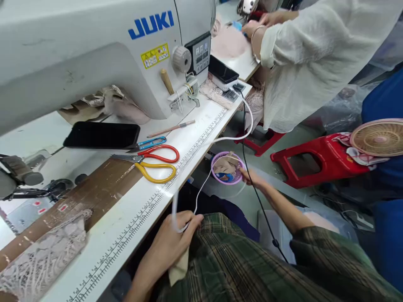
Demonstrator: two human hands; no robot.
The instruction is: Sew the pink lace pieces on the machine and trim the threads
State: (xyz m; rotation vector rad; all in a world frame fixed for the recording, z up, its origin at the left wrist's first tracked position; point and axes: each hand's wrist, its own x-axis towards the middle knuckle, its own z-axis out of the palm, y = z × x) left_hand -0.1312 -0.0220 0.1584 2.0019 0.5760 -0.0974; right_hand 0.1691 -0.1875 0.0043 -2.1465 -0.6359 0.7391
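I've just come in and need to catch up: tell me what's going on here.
The left hand pinches a white cord beside the sewing table. The right hand is at the rim of a purple basket with scraps inside. Scissors lie on the table. Nearby, a co-worker's hands are at pink fabric.

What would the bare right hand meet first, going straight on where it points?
Most likely the round purple plastic basket holding beige scraps; the right hand seems at its rim, though contact is unclear.
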